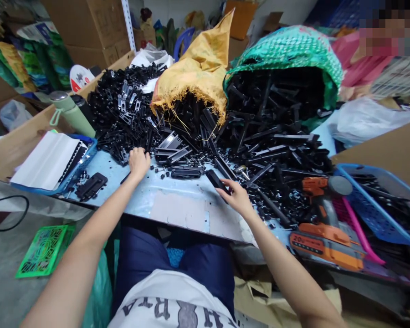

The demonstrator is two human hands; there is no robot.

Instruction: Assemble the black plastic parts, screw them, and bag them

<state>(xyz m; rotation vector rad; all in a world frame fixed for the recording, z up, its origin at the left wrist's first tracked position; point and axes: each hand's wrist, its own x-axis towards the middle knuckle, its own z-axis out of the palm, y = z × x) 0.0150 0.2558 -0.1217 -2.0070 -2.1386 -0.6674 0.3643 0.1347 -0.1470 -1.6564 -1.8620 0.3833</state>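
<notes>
My left hand [138, 161] reaches to the near edge of a heap of small black plastic parts [123, 109], fingers curled down onto them; what they pinch is hidden. My right hand [235, 196] holds a flat black plastic bar [216, 180] by its near end, just above the light blue table [177, 200]. Long black bars [276, 150] lie piled right of that hand. A few assembled black pieces [181, 157] lie between my hands.
A yellow sack [200, 68] and a green sack [290, 50] spill black parts at the back. An orange cordless drill [323, 228] lies at right beside a blue basket [379, 200]. At left stand a green bottle [70, 114] and a blue tray with a notebook [49, 159]. Another person sits top right.
</notes>
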